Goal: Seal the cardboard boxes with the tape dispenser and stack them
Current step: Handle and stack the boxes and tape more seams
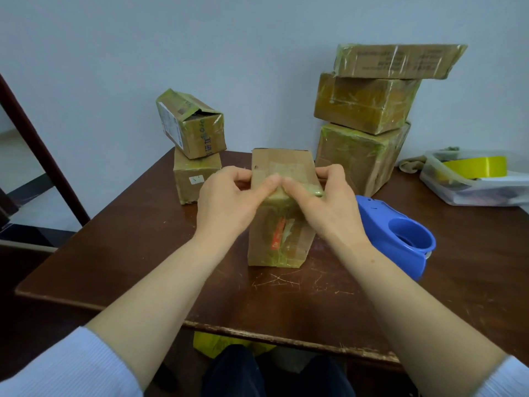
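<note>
At the middle of the surface [114, 253], the left hand [229, 199] and right hand [329, 204] grip the upright box [280, 242], fingers curled round its top. Six boxes in all: this one, a left stack [196, 176] of two at the far edge, and a right stack [363, 104] of three. One tape dispenser [395, 233] lies just right of the held box; bare wood runs to the near edge.

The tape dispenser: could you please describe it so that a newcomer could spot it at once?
Start at the dark wooden table. Towards its right side, in front of the three-high stack of taped boxes, lies the tape dispenser. It alone is bright blue plastic with a round hollow; its neighbours are brown cardboard.
</note>
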A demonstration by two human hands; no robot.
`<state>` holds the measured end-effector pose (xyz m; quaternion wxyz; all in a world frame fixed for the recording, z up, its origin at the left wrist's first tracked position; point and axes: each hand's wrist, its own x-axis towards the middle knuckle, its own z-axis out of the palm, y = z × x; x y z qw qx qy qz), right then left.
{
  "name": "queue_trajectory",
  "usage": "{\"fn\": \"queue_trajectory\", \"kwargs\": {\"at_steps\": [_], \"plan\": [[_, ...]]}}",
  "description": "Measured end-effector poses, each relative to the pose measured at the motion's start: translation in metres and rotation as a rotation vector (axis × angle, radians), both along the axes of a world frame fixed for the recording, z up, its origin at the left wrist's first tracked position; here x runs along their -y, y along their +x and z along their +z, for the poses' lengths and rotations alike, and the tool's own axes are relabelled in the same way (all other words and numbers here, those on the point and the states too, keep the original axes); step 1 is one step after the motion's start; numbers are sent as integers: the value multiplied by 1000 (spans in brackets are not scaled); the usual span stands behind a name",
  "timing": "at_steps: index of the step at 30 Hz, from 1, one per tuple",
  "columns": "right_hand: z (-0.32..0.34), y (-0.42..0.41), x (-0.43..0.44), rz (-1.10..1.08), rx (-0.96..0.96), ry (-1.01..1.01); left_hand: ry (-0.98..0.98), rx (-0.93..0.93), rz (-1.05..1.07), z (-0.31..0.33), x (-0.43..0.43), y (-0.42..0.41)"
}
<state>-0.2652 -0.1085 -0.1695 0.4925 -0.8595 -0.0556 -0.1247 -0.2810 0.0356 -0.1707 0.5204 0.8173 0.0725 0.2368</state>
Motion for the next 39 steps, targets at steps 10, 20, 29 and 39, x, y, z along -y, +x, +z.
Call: {"fn": "queue_trajectory", "kwargs": {"at_steps": [10,20,29,39], "plan": [[7,3,5,42,20,-169,-145,-59,-31,6,-6,4],[5,7,-2,23,99,-357,217,-128,86,14,-1,14],[6,1,-1,12,144,-386,475,-247,51,30,-2,35],[13,1,-3,31,72,-361,255,-140,-72,16,1,5]]}}
